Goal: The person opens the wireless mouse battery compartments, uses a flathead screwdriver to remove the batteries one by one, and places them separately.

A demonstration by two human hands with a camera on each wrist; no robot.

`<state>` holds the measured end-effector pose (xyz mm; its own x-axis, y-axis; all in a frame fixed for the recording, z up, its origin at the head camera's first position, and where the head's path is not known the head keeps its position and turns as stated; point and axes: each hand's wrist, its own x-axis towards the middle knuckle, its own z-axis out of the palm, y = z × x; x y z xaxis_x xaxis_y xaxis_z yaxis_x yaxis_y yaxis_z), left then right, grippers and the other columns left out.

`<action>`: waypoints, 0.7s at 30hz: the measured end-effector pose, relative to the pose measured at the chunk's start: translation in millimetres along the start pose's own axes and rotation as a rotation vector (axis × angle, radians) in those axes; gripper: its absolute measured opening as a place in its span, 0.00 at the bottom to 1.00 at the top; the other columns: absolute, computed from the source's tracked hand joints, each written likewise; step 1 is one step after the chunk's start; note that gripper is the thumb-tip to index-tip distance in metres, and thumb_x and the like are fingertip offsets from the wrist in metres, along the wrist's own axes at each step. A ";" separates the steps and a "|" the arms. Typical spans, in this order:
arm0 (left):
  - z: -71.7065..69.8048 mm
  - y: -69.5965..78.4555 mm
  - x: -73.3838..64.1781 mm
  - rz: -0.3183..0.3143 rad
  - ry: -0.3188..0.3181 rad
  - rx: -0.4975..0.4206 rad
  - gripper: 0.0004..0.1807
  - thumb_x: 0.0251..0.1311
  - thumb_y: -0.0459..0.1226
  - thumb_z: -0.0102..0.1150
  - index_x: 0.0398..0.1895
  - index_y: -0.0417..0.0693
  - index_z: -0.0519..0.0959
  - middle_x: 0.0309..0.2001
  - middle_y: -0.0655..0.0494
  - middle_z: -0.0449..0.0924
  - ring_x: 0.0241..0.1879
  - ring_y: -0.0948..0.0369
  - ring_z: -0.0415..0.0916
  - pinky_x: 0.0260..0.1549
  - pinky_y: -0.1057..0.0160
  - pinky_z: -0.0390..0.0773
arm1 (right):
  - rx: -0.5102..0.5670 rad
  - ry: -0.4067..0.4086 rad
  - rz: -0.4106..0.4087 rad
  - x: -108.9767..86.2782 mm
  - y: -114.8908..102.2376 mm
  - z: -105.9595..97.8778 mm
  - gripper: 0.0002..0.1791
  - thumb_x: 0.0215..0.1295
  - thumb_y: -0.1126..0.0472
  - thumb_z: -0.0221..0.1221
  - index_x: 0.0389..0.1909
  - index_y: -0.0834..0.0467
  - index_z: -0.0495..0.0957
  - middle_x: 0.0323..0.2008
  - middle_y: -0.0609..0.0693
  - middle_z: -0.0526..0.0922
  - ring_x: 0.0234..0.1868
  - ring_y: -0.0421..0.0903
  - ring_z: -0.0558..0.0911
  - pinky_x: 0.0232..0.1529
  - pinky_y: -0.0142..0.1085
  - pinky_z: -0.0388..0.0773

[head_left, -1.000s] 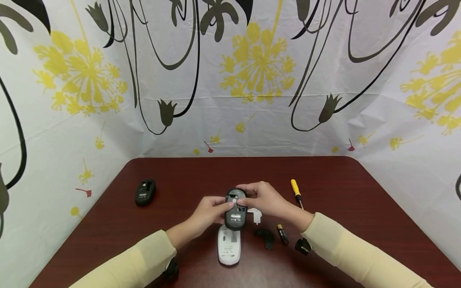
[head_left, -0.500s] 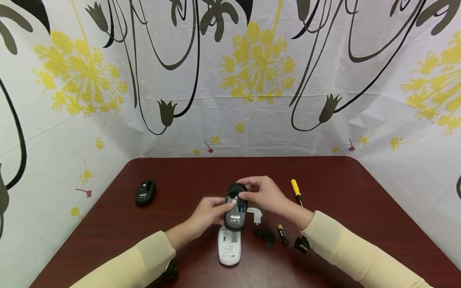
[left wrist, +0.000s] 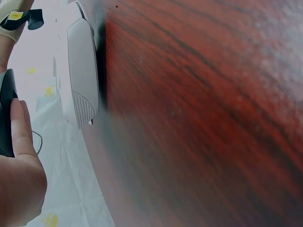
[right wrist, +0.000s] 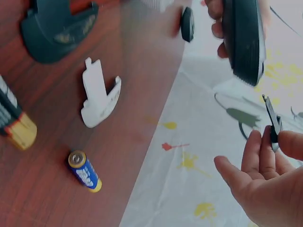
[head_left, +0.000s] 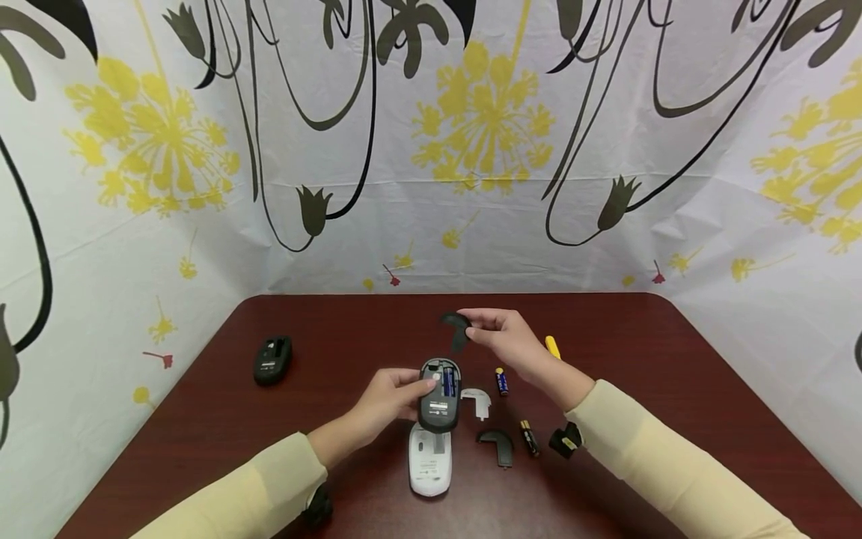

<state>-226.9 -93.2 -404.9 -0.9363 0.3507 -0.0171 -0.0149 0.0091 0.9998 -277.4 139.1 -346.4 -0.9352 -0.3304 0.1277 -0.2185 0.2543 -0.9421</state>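
Observation:
My left hand [head_left: 393,394] grips a dark grey computer mouse [head_left: 439,415], underside up, its battery bay open with blue batteries [head_left: 449,382] inside. Beyond it, my right hand [head_left: 505,337] pinches a black curved battery cover [head_left: 458,323], raised off the mouse. Just below the dark mouse lies a white mouse [head_left: 429,468], also underside up; the dark one hides its upper end. In the right wrist view the cover [right wrist: 272,120] appears edge-on between thumb and fingers. The left wrist view catches the side of the white mouse [left wrist: 83,66] and my left hand [left wrist: 23,156].
Right of the mice lie a white cover [head_left: 480,400], another black cover [head_left: 500,443], a blue battery [head_left: 501,382] and a black-and-gold battery [head_left: 529,438]. A yellow-handled screwdriver [head_left: 552,346] is partly behind my right arm. Another black mouse [head_left: 272,361] sits at the table's left.
The black cover has come off the dark mouse in my right hand, moving up and slightly right. The batteries inside are now exposed. My left hand stays nearly still, holding the mouse.

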 end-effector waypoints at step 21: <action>-0.2 0.0 -3.6 0.001 0.000 -0.029 0.23 0.65 0.37 0.60 0.54 0.25 0.75 0.40 0.39 0.83 0.32 0.54 0.84 0.35 0.55 0.84 | 0.091 0.005 0.225 47.5 46.7 -16.3 0.19 0.70 0.69 0.54 0.60 0.69 0.71 0.47 0.61 0.80 0.43 0.50 0.83 0.50 0.49 0.79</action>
<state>-223.7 -94.7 -404.8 -0.9362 0.3511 -0.0159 -0.0238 -0.0183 0.9995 -336.6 150.1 -379.3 -0.9589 -0.2702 -0.0869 0.0211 0.2374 -0.9712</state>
